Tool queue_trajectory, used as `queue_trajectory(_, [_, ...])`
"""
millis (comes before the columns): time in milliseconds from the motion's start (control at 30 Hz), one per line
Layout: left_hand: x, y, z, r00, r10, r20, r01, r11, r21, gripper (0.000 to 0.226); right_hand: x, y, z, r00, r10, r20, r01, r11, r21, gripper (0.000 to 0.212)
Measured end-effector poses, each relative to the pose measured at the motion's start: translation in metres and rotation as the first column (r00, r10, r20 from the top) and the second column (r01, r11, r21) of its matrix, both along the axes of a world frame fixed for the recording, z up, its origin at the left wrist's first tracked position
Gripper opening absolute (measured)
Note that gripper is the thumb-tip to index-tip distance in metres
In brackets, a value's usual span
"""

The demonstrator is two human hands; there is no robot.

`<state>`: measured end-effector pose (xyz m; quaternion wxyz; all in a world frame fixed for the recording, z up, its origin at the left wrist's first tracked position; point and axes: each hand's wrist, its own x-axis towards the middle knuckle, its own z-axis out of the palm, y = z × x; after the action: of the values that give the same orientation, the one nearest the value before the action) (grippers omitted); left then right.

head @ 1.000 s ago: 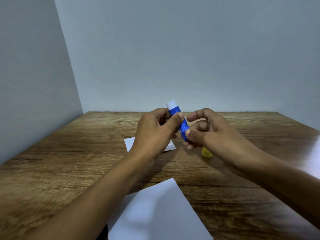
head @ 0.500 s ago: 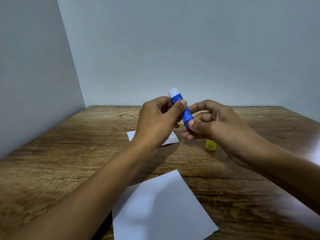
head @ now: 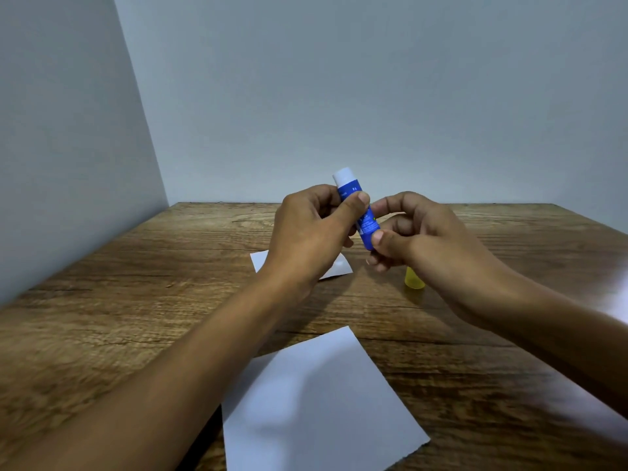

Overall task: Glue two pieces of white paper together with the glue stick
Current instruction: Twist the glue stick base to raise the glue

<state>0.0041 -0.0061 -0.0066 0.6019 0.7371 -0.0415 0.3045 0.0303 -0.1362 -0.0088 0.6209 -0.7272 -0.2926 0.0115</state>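
Observation:
A blue glue stick [head: 368, 229] with bare white glue showing at its top end is held tilted above the table. My left hand [head: 306, 239] grips its upper body with thumb and fingers. My right hand [head: 414, 239] pinches its lower end between thumb and fingers. A yellow cap [head: 414, 278] stands on the table under my right hand. One small white paper [head: 334, 268] lies flat behind my left hand, partly hidden by it. A larger white paper [head: 316, 406] lies near the front edge, below my forearms.
The wooden table [head: 136, 300] fills the view, set in a corner with grey walls at the left and at the back. A bright reflection shows at the table's right edge.
Both hands and the glue stick sit slightly higher in the view than a second ago. The grip on the stick stays the same and the papers have not moved.

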Motion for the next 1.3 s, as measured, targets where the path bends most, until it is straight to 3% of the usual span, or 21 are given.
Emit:
queue_trajectory(67, [0.0001, 0.0008, 0.0005, 1.0, 0.006, -0.001, -0.006, 1.0, -0.011, 0.017, -0.0015, -0.0001, -0.0009, 1.0, 0.018, 0.004, -0.018, 1.0, 0.01, 0.011])
queue_trajectory(267, [-0.001, -0.0013, 0.0018, 1.0, -0.01, 0.01, 0.01, 1.0, -0.01, 0.016, -0.0018, 0.0017, -0.0034, 0.987, -0.095, 0.128, 0.095, 0.995, 0.008, 0.022])
queue_trajectory(433, [-0.0009, -0.0003, 0.0039, 1.0, -0.002, 0.02, 0.002, 1.0, -0.015, 0.017, -0.0005, 0.0006, 0.0001, 0.994, -0.081, 0.079, 0.076, 0.995, 0.071, 0.017])
queue_trajectory(567, [-0.0006, -0.0004, 0.0019, 1.0, 0.016, 0.009, -0.016, 1.0, -0.015, 0.017, -0.0017, -0.0005, 0.0004, 0.997, -0.045, 0.057, 0.045, 0.999, 0.004, 0.02])
queue_trajectory(733, [-0.001, -0.0015, 0.0015, 1.0, 0.014, 0.014, -0.014, 1.0, -0.008, 0.018, -0.0024, 0.0015, -0.0007, 0.986, -0.113, 0.126, 0.12, 0.992, -0.046, 0.024])
queue_trajectory(933, [-0.0012, 0.0, 0.003, 1.0, 0.015, 0.024, -0.014, 1.0, -0.018, 0.019, -0.0047, -0.0002, 0.0052, 0.996, 0.011, -0.093, -0.001, 0.994, 0.109, 0.009])
queue_trajectory(1133, [-0.0015, 0.0, 0.0027, 0.999, 0.032, 0.021, -0.031, 1.0, -0.003, 0.018, -0.0065, 0.0012, 0.0005, 0.999, -0.038, -0.008, 0.038, 0.999, -0.024, 0.018])
queue_trajectory(1300, [-0.0015, -0.001, 0.0041, 0.999, 0.008, 0.044, -0.007, 1.0, -0.003, 0.016, -0.0061, 0.0022, -0.0013, 0.996, -0.018, -0.084, 0.028, 0.992, 0.12, 0.006])
